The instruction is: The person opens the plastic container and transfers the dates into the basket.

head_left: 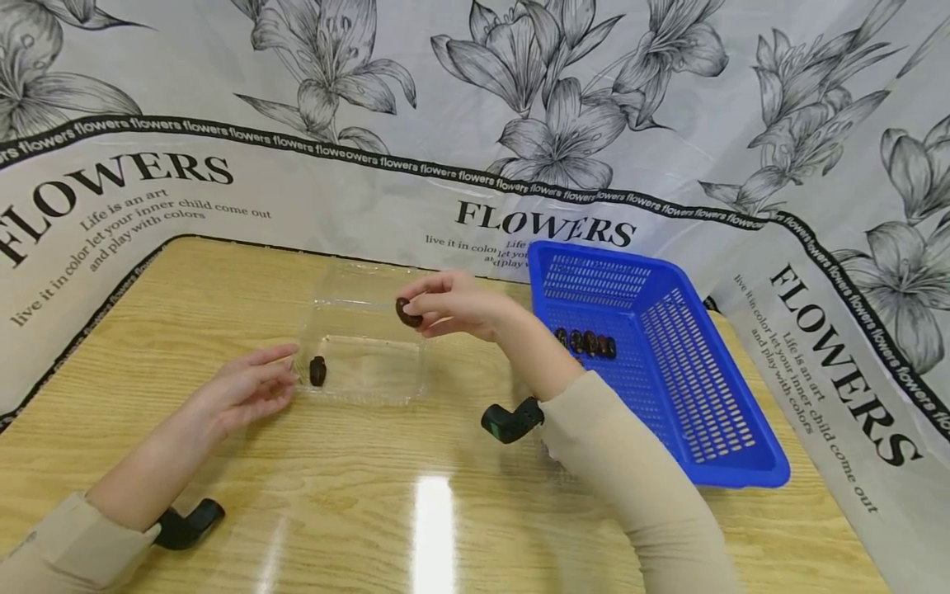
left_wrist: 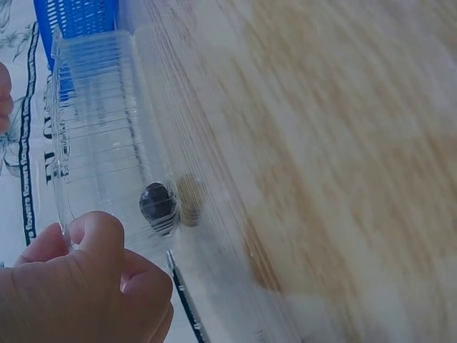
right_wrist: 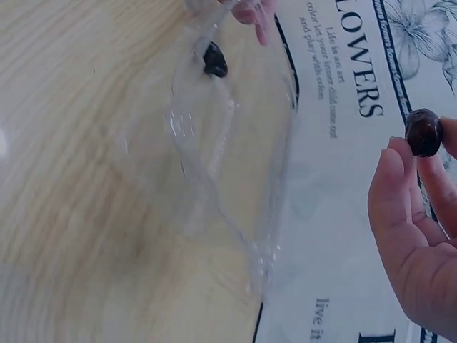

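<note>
A clear plastic box point(head_left: 371, 396) with its lid raised at the back stands on the table, and one dark brown date point(head_left: 317, 371) lies at its left end. My left hand point(head_left: 256, 386) pinches the left edge of the box between thumb and fingers, as the left wrist view shows. Over the right part of the box, my right hand point(head_left: 463, 307) holds another date point(head_left: 408, 313) between thumb and fingertips, above the bottom. The same held date point(right_wrist: 424, 133) shows in the right wrist view, apart from the box.
To the right, a blue plastic basket point(head_left: 742, 470) holds several dates point(head_left: 590, 343) in a row; my right forearm partly hides it. Behind the wooden table point(head_left: 356, 503) hangs a white flower-printed cloth point(head_left: 386, 198). Black wrist mounts point(head_left: 512, 421) stick out from both sleeves.
</note>
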`<state>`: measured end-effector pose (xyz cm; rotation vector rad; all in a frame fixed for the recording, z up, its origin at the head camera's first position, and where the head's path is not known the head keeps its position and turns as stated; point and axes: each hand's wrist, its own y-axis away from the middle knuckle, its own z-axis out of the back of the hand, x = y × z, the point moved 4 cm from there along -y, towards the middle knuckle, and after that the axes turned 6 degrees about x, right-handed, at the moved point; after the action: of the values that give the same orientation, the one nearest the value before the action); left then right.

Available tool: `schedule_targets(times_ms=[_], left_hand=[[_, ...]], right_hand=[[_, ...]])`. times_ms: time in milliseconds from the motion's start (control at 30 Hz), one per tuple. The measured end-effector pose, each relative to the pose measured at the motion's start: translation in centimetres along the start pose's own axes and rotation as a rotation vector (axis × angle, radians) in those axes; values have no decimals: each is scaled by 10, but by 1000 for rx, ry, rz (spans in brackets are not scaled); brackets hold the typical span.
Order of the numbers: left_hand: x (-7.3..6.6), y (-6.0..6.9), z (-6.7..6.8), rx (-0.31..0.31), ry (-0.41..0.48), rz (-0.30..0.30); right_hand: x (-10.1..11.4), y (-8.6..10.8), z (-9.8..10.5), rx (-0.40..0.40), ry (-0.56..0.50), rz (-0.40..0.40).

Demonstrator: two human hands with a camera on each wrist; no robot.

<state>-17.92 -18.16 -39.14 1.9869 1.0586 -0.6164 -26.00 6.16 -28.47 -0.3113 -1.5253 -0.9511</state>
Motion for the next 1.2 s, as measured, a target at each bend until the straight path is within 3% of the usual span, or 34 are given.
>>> schedule_targets(times_ms=[167,433,633,800,1200], left_hand=[[1,1,-1,-3,-10,4],[2,-3,4,-5,-14,-1],[5,-10,14,56,-19,-21],[4,-8,11,29,-17,-11],[0,-2,2,7,-2,5]], right_hand=[[1,21,22,-31,-13,28],[-6,55,63,-126,-158,49],[-20,84,96,-193,-193,47],[-35,106,114,-228,-210,25],[-65,126,143,-238,-296,46]])
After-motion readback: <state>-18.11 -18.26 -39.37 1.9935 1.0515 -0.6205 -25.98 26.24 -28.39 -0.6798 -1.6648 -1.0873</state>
